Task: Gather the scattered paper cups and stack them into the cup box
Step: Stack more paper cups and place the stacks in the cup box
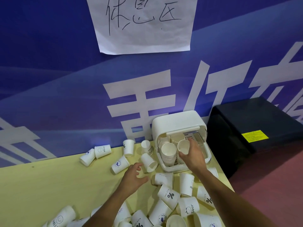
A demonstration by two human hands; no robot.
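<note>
A white cup box with its lid raised stands at the far right of the yellow table, against the blue wall. Stacks of cups fill its front. My right hand grips one white paper cup at the box's opening, above a stack. My left hand hovers with fingers spread and loosely curled, just short of a cup lying on its side. Several more printed white cups lie scattered over the table.
A black box with a yellow label stands right of the cup box, beyond the table's edge. Red floor shows at the lower right. A white handwritten paper sign hangs on the blue banner wall behind the table.
</note>
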